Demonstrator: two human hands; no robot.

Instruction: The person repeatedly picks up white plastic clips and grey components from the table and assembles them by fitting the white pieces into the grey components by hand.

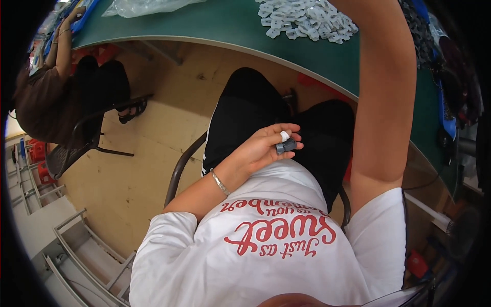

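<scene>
My left hand [263,147] rests over my lap, palm turned up and fingers curled. Held in it is a small dark grey plastic part [286,146], partly hidden by the fingers; whether it is one piece or more I cannot tell. A white wrap [285,136] is around one finger, and a silver bracelet [220,181] circles the wrist. My right forearm [386,102] stretches forward over the green table [215,25], and its hand lies beyond the top of the picture. Beside that forearm, a heap of small whitish translucent plastic pieces [307,20] is spread on the table.
A clear plastic bag [148,6] lies on the table at the far left. Dark parts [417,38] lie along a blue tray [448,115] at the right. A co-worker [56,97] sits at the left on a chair [76,148]. Metal frames [97,245] stand at the lower left.
</scene>
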